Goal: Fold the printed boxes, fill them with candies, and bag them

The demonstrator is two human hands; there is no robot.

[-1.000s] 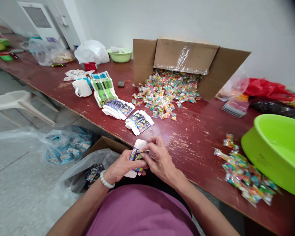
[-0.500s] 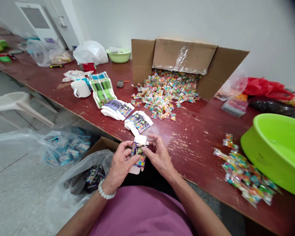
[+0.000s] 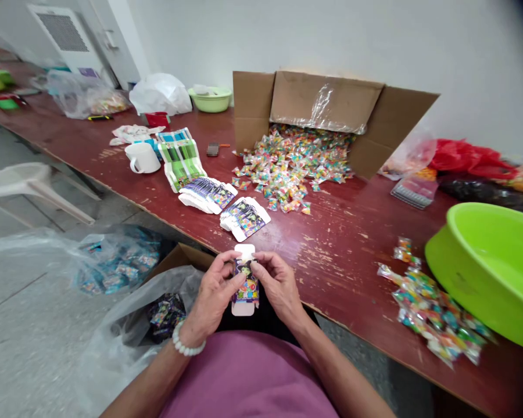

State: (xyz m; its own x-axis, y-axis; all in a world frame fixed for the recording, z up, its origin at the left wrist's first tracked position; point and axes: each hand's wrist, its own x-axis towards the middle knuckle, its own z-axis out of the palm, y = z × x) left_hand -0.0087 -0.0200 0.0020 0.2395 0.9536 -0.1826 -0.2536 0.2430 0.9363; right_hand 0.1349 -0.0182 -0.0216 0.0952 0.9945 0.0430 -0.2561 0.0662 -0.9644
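Note:
A small purple printed candy box (image 3: 246, 287) is held upright over my lap, its white end flaps sticking out at top and bottom. My left hand (image 3: 215, 293) grips its left side, thumb across the printed front. On the right side, my right hand (image 3: 279, 284) pinches it with the thumb near the upper flap. Beyond my hands, flat printed cartons (image 3: 245, 218) lie fanned out near the table edge, beside a longer row of purple cartons (image 3: 208, 194) and green cartons (image 3: 183, 161).
Wrapped candies (image 3: 292, 168) spill from a cardboard box (image 3: 326, 101). A green basin (image 3: 483, 273) stands at the right beside loose wrapped candies (image 3: 431, 307). A white mug (image 3: 143, 158) is at left. Below, a plastic bag (image 3: 126, 325) holds purple boxes (image 3: 168, 316).
The candy box has turned from tilted to upright and faces me. My right hand's fingers have moved from the box's top opening to its right side.

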